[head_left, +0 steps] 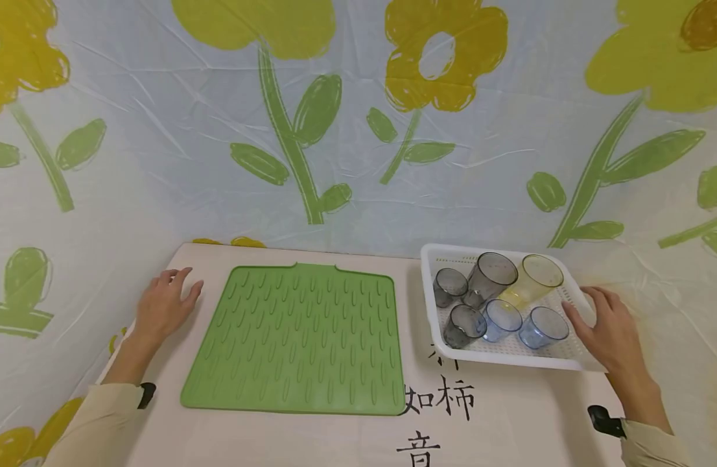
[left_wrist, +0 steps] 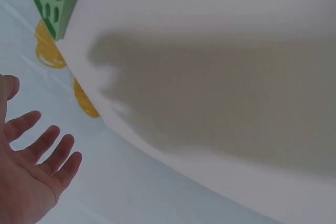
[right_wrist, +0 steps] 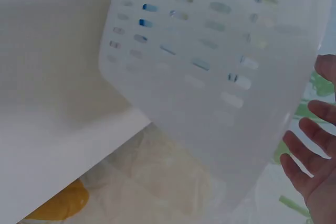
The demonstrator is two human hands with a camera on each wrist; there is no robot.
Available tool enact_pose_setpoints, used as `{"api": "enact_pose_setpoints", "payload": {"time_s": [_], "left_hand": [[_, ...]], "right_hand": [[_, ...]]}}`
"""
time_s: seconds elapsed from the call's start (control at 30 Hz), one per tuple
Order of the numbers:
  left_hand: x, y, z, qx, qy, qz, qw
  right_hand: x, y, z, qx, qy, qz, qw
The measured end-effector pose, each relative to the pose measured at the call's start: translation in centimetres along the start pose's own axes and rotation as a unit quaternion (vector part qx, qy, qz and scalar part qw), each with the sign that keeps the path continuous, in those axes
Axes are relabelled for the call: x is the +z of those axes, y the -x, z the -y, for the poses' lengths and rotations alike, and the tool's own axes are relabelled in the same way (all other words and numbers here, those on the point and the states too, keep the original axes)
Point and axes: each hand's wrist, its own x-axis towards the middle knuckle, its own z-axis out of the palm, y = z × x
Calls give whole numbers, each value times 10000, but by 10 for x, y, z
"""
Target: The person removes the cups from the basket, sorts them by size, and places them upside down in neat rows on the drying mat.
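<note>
At the table's left edge hovers my left hand (head_left: 163, 307), its fingers spread and holding nothing. In the left wrist view the same hand (left_wrist: 39, 169) shows loosely bent fingers. A green ridged drying mat (head_left: 300, 337) lies to its right. My right hand (head_left: 616, 331) is at the right end of a white perforated plastic basket (head_left: 518, 360), thumb by the rim. In the right wrist view its fingers (right_wrist: 304, 153) are relaxed beside the basket wall, not curled round it. Inside the basket stand a tall grey glass (head_left: 491, 275), a yellow glass (head_left: 536, 279) and several small grey and blue glasses (head_left: 543, 327).
The pale table (head_left: 487, 421) bears black printed characters (head_left: 454, 397) in front of the basket. A white cloth with yellow flowers and green stems (head_left: 358, 194) hangs behind the table and along both sides.
</note>
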Motion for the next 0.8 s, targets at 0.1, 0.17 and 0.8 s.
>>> {"api": "enact_pose_setpoints", "payload": {"time_s": [0.1,0.17,0.8], "left_hand": [[1,1,-6,-140,151,160,9997],[1,1,-10,-256,258,310,9989],[7,13,-47,-622,935,714,9911]], "right_hand": [[0,-2,4,0,-74,12,10000],[-1,-4,7,-1,-144,34,9999],[13,-6,38,-133,-543,539,9970]]}}
